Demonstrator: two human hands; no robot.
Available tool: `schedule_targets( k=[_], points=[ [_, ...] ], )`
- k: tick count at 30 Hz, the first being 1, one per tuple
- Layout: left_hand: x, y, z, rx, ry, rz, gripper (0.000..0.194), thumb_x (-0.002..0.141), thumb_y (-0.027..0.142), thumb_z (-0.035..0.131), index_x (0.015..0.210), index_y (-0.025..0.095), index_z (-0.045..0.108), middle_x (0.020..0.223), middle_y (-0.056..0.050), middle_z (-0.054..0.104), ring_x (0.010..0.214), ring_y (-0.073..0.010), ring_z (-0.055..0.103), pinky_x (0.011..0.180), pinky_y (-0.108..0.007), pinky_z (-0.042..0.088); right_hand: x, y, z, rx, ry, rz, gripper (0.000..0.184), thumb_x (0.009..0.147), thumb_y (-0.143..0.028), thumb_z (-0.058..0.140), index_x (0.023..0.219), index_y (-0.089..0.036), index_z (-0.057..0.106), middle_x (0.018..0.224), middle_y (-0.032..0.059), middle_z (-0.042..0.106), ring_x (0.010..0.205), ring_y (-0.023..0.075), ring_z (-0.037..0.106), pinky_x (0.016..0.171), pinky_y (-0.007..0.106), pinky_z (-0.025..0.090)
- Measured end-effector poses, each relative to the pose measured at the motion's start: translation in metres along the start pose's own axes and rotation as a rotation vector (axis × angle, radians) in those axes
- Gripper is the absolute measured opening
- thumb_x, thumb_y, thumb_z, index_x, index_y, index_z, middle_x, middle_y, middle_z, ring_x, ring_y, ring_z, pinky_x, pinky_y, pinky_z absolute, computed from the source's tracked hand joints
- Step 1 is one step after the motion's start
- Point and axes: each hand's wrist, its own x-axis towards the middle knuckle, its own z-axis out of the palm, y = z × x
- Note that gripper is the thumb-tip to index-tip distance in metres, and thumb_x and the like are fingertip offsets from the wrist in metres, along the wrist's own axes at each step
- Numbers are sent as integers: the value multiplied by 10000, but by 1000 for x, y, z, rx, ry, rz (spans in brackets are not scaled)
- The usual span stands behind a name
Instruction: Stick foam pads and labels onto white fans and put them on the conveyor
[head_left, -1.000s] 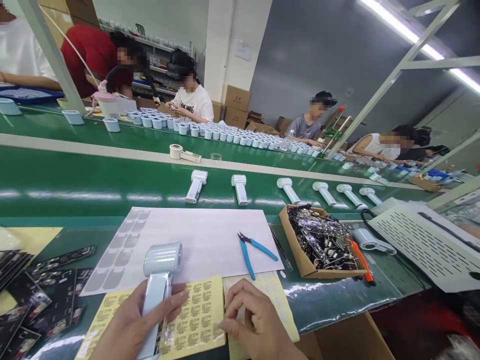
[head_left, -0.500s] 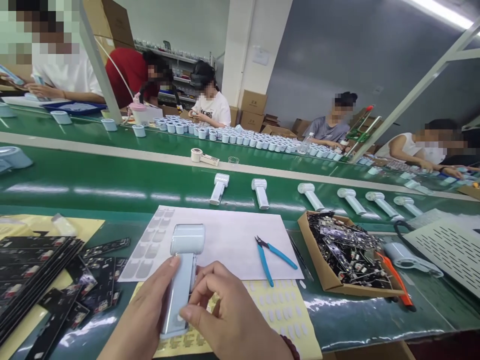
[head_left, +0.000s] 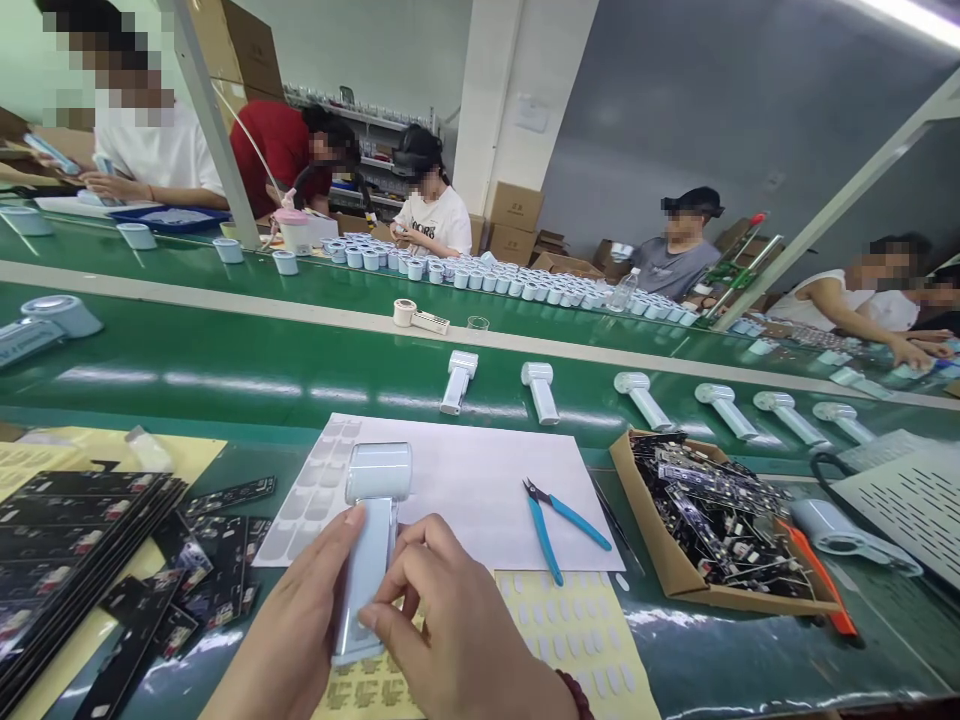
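Note:
A light-blue handheld fan (head_left: 371,548), its round head pointing away from me, is held slightly above the work surface. My left hand (head_left: 296,620) wraps the left side of its handle, with the thumb lying along the upper edge. From the right, my right hand (head_left: 457,625) is closed against the handle, thumb on the lower front and fingers curled at the side. Whether a small piece sits in that pinch is hidden. Beneath lie a white sheet (head_left: 465,500) with grey stickers on its left and a yellow sticker sheet (head_left: 559,640).
Blue-handled cutters (head_left: 559,520) lie on the white sheet. A cardboard tray (head_left: 667,560) of circuit boards stands to the right, and black circuit strips (head_left: 75,570) are piled left. Several similar fans (head_left: 540,392) rest on the green conveyor (head_left: 337,370). Co-workers sit beyond it.
The view has shifted a little, moving most things rightward in the picture. Both hands keep about the same hold on the fan. Another fan at far left shows more fully.

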Motion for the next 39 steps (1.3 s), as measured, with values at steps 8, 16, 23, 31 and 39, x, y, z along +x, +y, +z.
schedule_targets(
  k=[8,16,23,31,39],
  points=[
    [-12,32,22,-69,-82,-171,280,933,290,626,1079,88,754,828,-127,787,697,-264,742,496,-303,564,1,-4,1,369,226,-53,127,849,-311,710,882,-224,624,1040,28,555,685,108,553,471,214,366],
    [-9,45,23,-67,-289,-38,339,845,359,743,1153,216,741,983,-55,788,918,-244,717,710,-301,598,22,-1,-1,232,181,-117,103,839,-228,685,926,-223,740,1055,43,614,715,122,612,544,235,429],
    [-10,55,8,82,-532,77,557,649,222,883,1182,269,729,1173,-77,755,1170,-327,659,885,-368,574,41,-9,-6,520,167,47,34,741,-236,730,737,-204,719,943,25,592,737,128,541,527,217,409],
    [-8,69,12,80,-507,-28,469,677,203,866,1130,253,755,963,-62,777,988,-310,732,805,-361,601,60,-8,-5,694,244,77,272,796,-460,720,794,-197,652,835,36,622,655,138,532,430,199,393],
    [-2,72,16,75,-497,2,778,629,178,906,1348,332,652,1137,-55,775,1116,-327,706,836,-356,610,56,-14,-11,373,195,-109,105,842,-257,674,777,-226,751,997,26,626,751,130,606,570,230,453]
  ],
)
